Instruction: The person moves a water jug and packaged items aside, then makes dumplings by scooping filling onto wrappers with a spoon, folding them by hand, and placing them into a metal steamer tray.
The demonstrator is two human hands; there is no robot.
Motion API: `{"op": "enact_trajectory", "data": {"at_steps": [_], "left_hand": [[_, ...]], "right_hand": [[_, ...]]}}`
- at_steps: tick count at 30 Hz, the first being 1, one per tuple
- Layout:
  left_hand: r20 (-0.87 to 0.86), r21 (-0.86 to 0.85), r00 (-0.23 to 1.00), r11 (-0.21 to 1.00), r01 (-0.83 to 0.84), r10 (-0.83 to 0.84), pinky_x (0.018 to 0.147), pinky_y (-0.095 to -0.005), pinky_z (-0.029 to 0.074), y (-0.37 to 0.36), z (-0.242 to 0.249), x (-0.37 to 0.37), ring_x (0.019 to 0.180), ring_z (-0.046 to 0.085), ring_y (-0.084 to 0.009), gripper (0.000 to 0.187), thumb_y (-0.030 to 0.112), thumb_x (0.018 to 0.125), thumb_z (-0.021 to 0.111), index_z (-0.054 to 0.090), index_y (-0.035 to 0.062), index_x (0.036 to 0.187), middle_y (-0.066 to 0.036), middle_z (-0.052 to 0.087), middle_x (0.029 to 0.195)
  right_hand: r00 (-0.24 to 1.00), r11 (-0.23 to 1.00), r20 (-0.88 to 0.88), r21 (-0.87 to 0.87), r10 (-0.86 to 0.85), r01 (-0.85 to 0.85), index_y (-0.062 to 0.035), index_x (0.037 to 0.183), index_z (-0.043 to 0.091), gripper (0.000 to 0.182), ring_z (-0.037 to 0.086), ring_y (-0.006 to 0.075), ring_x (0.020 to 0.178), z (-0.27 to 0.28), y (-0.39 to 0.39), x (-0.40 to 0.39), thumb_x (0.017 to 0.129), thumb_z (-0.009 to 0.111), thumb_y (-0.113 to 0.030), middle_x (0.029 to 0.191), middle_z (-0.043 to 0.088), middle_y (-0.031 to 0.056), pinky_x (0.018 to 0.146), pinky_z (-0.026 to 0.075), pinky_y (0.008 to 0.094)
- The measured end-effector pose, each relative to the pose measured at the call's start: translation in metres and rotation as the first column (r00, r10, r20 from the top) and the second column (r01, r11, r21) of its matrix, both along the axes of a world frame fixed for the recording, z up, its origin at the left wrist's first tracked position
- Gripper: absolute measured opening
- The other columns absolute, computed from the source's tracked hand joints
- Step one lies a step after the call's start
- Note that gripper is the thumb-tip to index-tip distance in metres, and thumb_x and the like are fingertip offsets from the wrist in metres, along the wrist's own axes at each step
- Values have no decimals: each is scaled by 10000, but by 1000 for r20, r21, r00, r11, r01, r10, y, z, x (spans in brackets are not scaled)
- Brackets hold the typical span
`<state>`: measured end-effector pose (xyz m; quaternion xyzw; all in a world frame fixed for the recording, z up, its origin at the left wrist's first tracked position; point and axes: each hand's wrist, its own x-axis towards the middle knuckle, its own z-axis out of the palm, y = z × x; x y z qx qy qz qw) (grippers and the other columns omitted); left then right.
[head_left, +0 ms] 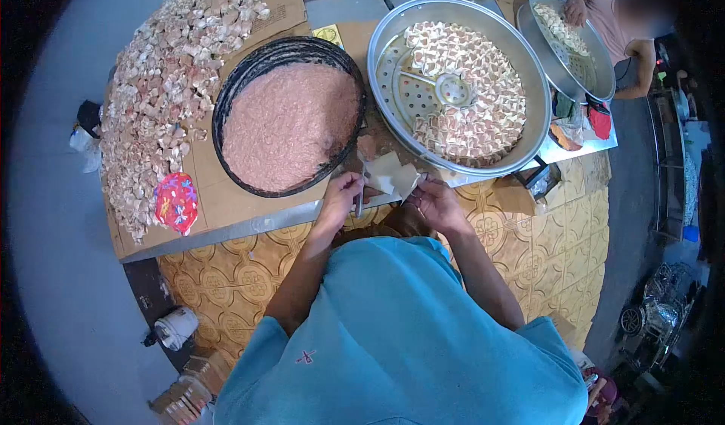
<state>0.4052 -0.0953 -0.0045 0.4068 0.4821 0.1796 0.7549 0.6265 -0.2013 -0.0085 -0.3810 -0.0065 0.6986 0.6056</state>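
Observation:
At the table's front edge, my left hand (346, 192) is closed around a narrow, flat metal tool (360, 197). My right hand (438, 202) pinches a thin, pale dough wrapper (405, 179) by its edge. More pale wrappers (381, 170) show between the two hands. Behind my left hand stands a round black-rimmed basin (220, 123) holding pink minced filling (291, 123). Beyond my right hand is a large metal steamer pan (541, 123), its perforated base partly covered by rows of small filled dumplings (495, 85).
Many dumplings (170, 70) lie heaped on cardboard at the left, beside a red patterned cloth (176, 202). At the far right, another person (630, 29) reaches into a second steamer pan (604, 78). A cardboard box (517, 198) sits under the table edge.

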Motion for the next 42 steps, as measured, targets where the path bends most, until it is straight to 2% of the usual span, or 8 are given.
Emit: {"op": "enact_trajectory", "data": {"at_steps": [7,12,14,22,32,36,39,42], "left_hand": [[-110,102,993,995,-18,29,592,-317,585,5,40,-21,709,693,-222,165,89,997,519,557,-42,1089,-174,677,923],[-333,299,935,954,-15,119,615,-285,537,10,84,-47,708,676,-176,168,35,948,547,655,-27,1060,-103,673,850],[-435,691,870,705,159,231,676,-293,523,10,89,-58,758,682,-201,151,27,912,580,689,-37,995,-132,684,854],[-285,828,917,553,90,278,699,-341,518,0,154,-38,771,667,-291,141,4,798,690,715,-24,934,-166,668,845],[-448,760,762,649,48,468,661,-284,484,23,78,-76,698,618,-169,146,20,792,698,745,-7,928,-88,655,776],[-617,726,622,655,212,483,775,-353,527,43,32,-83,791,683,-319,138,13,773,642,742,-2,866,-180,696,850],[-329,767,829,640,-45,453,758,-345,527,33,42,-46,767,682,-237,164,32,831,633,729,-7,958,-137,713,838],[-170,507,977,862,-27,131,665,-278,509,23,100,-7,737,628,-103,152,36,880,616,697,-40,984,-55,655,743]], "right_hand": [[959,994,-282,104,-9,40,-16,1292,515,342,606,251,1144,42,25,-16,1026,451,-221,1244,627,118,1024,468,413],[984,987,-174,157,47,-19,-15,1315,483,351,594,264,1179,52,46,-44,1038,421,-221,1276,603,128,1059,451,426],[985,989,-169,144,32,-8,0,1346,436,372,595,272,1180,59,52,-52,1040,406,-209,1303,581,137,1056,463,445],[987,979,-152,203,43,-12,18,1311,494,358,631,267,1135,62,76,-68,1027,400,-179,1237,627,167,1027,491,437],[974,944,-189,282,-123,174,56,1346,462,400,583,283,1214,75,78,-55,1015,399,-160,1295,599,186,1053,473,429],[955,958,-227,169,-190,231,42,1368,445,415,560,279,1243,76,86,-50,1018,400,-177,1328,578,179,1070,452,439],[962,949,-242,255,-125,187,22,1340,477,404,571,264,1229,89,84,-52,1008,451,-206,1325,580,154,1081,435,436],[991,920,-102,374,-87,119,39,1382,453,444,556,223,1234,87,88,-68,1001,480,-188,1332,577,137,1070,421,370]]}}
